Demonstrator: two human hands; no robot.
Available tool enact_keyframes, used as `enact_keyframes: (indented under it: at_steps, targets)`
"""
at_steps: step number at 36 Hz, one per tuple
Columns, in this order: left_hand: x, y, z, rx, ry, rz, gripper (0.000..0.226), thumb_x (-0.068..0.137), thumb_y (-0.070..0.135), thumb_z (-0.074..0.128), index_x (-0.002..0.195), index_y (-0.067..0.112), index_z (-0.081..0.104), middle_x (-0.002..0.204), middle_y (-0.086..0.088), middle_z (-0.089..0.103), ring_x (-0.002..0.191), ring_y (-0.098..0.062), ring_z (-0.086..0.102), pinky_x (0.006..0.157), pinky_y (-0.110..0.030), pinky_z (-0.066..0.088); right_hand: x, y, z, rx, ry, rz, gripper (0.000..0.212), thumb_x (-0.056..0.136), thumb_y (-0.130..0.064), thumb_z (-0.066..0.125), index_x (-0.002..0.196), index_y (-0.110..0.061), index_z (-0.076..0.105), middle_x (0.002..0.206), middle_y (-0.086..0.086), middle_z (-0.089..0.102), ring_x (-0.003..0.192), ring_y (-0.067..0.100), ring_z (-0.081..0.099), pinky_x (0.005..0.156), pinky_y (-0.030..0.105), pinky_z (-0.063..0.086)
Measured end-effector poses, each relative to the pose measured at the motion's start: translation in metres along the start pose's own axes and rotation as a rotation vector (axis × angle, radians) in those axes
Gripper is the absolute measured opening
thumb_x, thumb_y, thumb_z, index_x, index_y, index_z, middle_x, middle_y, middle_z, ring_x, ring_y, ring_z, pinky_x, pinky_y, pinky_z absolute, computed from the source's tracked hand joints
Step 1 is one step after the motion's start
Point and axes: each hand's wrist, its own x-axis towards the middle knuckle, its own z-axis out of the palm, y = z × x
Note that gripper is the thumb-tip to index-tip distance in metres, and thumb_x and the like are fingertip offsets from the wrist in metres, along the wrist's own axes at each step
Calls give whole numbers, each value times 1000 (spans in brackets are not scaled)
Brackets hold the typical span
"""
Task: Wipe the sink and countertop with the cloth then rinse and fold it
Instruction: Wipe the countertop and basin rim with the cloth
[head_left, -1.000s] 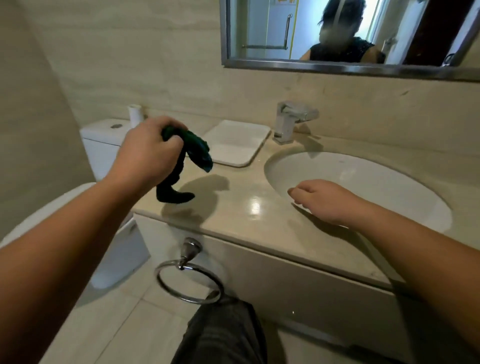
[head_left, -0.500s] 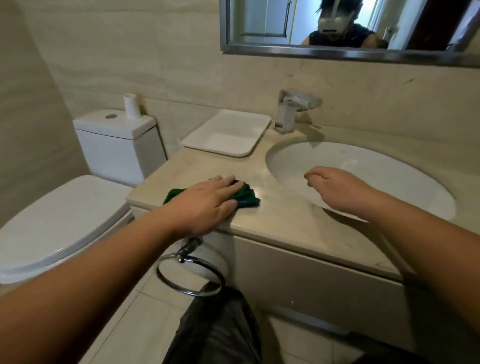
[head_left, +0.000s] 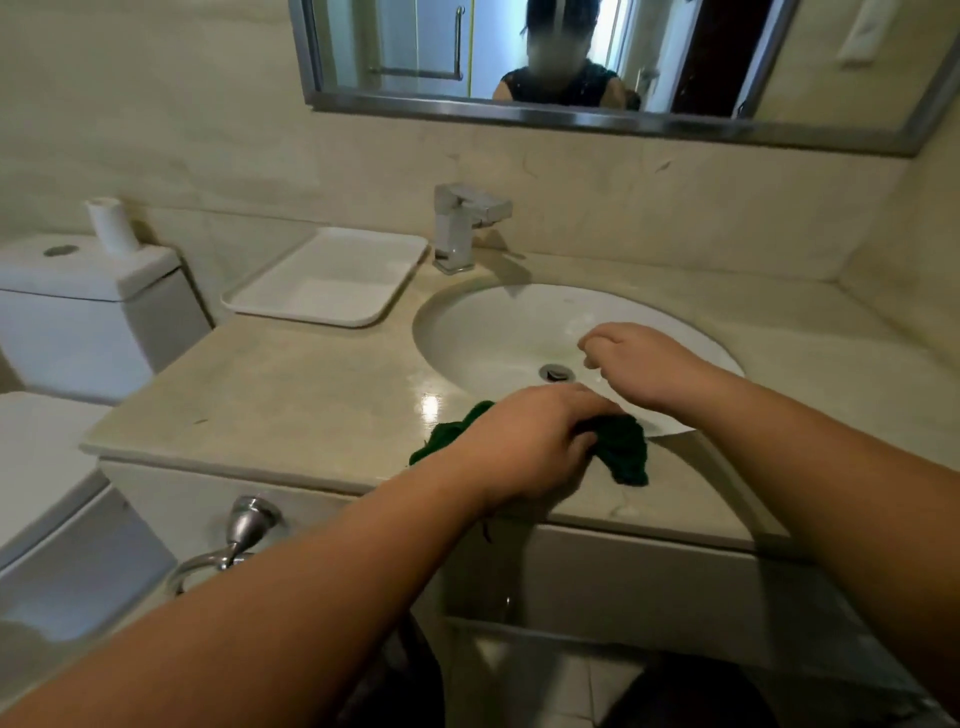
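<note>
A dark green cloth (head_left: 621, 452) lies bunched on the beige countertop (head_left: 291, 395), at the front rim of the white oval sink (head_left: 498, 332). My left hand (head_left: 530, 447) lies on top of it, fingers curled into the fabric and gripping it; the hand hides the cloth's middle. Over the basin, just right of the drain (head_left: 556, 371), my right hand (head_left: 639, 364) hovers with loosely curled fingers and holds nothing.
A chrome faucet (head_left: 462, 223) stands behind the sink, and a white tray (head_left: 332, 280) sits at the back left of the counter. To the left is a toilet (head_left: 78, 306) with a paper roll (head_left: 109, 223) on its tank. A towel ring (head_left: 223, 551) hangs below the counter's edge.
My left hand brought the cloth down from the air onto the counter, then slid it right along the front edge to the sink rim. My right hand lifted off the rim over the basin.
</note>
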Motion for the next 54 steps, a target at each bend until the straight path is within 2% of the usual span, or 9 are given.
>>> enact_keyframes:
  at_steps: [5, 11, 13, 16, 21, 24, 44, 50, 54]
  targets:
    - [-22, -39, -78, -142, 385, -223, 50, 100, 6, 57, 141, 34, 64, 135, 5, 63, 116, -17, 64, 108, -43, 52, 12, -15, -6, 94, 13, -10, 39, 105, -30, 38, 111, -5, 67, 113, 14, 67, 106, 34, 62, 98, 48, 50]
    - [-109, -109, -157, 150, 592, -622, 53, 101, 6, 48, 150, 24, 58, 151, -6, 51, 138, -27, 49, 118, -39, 36, 26, -61, 22, 136, -58, -83, 40, 103, -38, 41, 107, -8, 68, 112, 15, 69, 102, 34, 64, 95, 47, 51]
    - [-142, -136, -162, 196, 535, -757, 51, 104, 19, 48, 155, 24, 49, 156, -11, 44, 138, -34, 48, 115, -47, 39, 26, -76, 36, 91, -100, -145, 41, 105, -40, 41, 111, -9, 68, 117, 12, 68, 105, 30, 62, 97, 45, 50]
    - [-181, -166, -149, 260, 164, -877, 60, 107, 49, 39, 161, 23, 34, 159, -12, 39, 137, -33, 40, 113, -49, 35, 17, -94, 53, -60, -222, -271, 46, 105, -49, 43, 128, -16, 65, 134, 8, 64, 119, 28, 58, 104, 42, 45]
    - [-184, -181, -134, 341, 28, -795, 65, 110, 50, 30, 167, 18, 21, 172, -9, 25, 154, -26, 24, 125, -41, 18, 18, -91, 75, -313, -493, -301, 116, 77, -91, 48, 165, -28, 6, 173, -4, 14, 154, 20, 27, 124, 38, 24]
    - [-165, -193, -132, 327, 6, -805, 65, 111, 51, 28, 169, 24, 13, 176, -4, 14, 160, -23, 13, 128, -40, 12, 25, -83, 79, -302, -542, -292, 124, 71, -95, 49, 164, -35, -7, 174, -8, 5, 156, 18, 22, 125, 35, 20]
    - [-73, -179, -96, 311, -72, -631, 62, 112, 46, 29, 169, 28, 13, 176, -2, 12, 162, -23, 9, 130, -36, 7, 23, -48, 51, -230, -572, -273, 109, 73, -81, 63, 163, -42, 16, 166, -14, 32, 144, 16, 43, 119, 35, 34]
    - [-37, -113, -66, 251, -88, -458, 60, 111, 45, 36, 167, 30, 23, 175, 1, 19, 160, -21, 15, 128, -36, 9, 6, -23, 24, -208, -525, -178, 56, 104, -34, 48, 159, -29, 37, 162, -12, 40, 143, 12, 40, 114, 24, 28]
    - [-25, -63, -42, 161, -84, -280, 48, 106, 45, 52, 152, 35, 53, 157, 7, 52, 142, -18, 46, 120, -40, 34, 1, -2, 10, -156, -449, -92, 49, 104, -22, 42, 152, -25, 50, 156, -8, 49, 136, 12, 48, 115, 28, 36]
